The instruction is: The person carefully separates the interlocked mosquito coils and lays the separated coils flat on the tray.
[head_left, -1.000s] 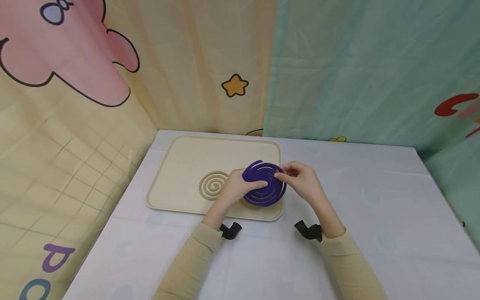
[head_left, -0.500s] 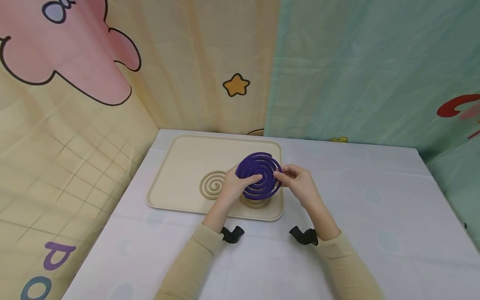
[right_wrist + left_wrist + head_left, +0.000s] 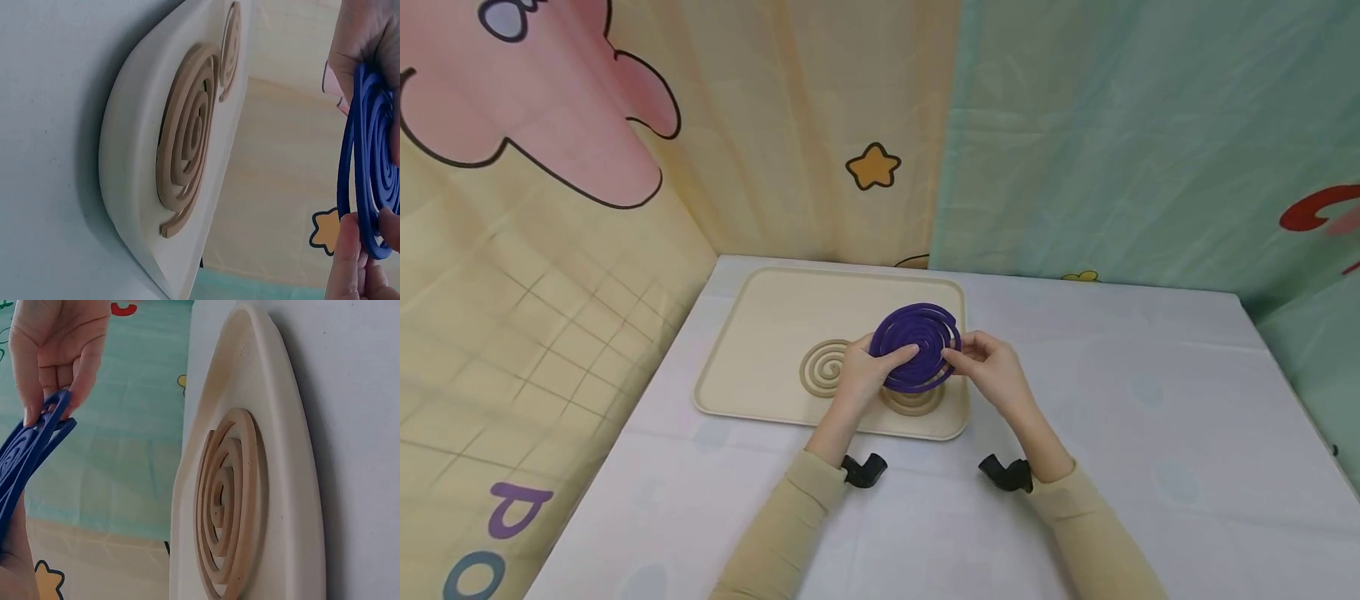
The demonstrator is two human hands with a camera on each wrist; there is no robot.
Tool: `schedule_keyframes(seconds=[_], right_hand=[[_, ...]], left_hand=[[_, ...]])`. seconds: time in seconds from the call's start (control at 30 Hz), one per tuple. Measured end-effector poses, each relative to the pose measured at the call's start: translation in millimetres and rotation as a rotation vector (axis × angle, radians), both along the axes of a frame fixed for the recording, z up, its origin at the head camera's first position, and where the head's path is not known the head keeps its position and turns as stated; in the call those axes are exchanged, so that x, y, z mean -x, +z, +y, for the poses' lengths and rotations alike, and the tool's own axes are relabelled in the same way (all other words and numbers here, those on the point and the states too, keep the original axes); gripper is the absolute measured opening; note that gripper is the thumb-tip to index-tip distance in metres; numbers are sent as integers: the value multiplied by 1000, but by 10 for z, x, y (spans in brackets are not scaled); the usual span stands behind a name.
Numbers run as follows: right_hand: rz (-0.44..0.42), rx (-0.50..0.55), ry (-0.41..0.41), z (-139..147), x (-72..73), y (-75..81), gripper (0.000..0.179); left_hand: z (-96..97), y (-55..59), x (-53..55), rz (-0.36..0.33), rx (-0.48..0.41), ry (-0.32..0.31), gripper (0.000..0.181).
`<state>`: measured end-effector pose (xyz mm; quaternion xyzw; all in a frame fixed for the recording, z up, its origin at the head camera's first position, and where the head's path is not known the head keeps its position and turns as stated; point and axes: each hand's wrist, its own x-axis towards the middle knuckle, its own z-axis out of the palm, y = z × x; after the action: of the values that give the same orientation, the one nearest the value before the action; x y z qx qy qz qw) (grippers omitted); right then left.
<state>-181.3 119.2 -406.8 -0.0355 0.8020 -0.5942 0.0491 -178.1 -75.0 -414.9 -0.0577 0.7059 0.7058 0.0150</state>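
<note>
A purple mosquito coil (image 3: pixel 917 381), bluer in the wrist views, is held up over the right part of the tray. My left hand (image 3: pixel 861 372) grips its left side, thumb lying across the front and fingers behind. At the right edge, my right hand (image 3: pixel 994 367) pinches the outer turns between thumb and fingertips. Seen from the right wrist, an outer strand of the coil (image 3: pixel 359 162) stands apart from the rest. Below lies a beige coil (image 3: pixel 249 481), partly covered in the head view. Another beige coil (image 3: pixel 806 371) rests left of it, partly behind my left hand.
The shallow cream tray (image 3: pixel 760 317) has a raised rim and sits on a white-covered table (image 3: pixel 1112 400). Printed curtains (image 3: pixel 1120 150) hang along the back and sides. A black curved piece is worn at each wrist.
The purple coil has moved up and left with both hands, and its tilt has changed. More of the right beige coil shows beneath it. The outer end has shifted round toward my right fingers.
</note>
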Motion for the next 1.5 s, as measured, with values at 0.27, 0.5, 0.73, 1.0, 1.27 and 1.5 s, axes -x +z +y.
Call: schedule_keyframes(seconds=[0.27, 0.5, 0.73, 1.0, 1.27, 1.5], right_hand=[[232, -311, 10, 18, 9, 45, 24], [239, -334, 85, 34, 47, 69, 21], [47, -123, -6, 15, 85, 2, 27], [-96, 141, -56, -65, 74, -79, 29], [28, -114, 99, 26, 99, -30, 29], [24, -167, 189, 9, 107, 28, 29]], left_hand=[[-37, -9, 8, -37, 303, -185, 46], [-52, -12, 23, -71, 287, -305, 44], [-59, -50, 2, -132, -1, -200, 52], [15, -96, -33, -76, -203, -70, 45], [-43, -118, -41, -21, 187, -212, 38], [-81, -125, -25, -62, 211, -369, 40]])
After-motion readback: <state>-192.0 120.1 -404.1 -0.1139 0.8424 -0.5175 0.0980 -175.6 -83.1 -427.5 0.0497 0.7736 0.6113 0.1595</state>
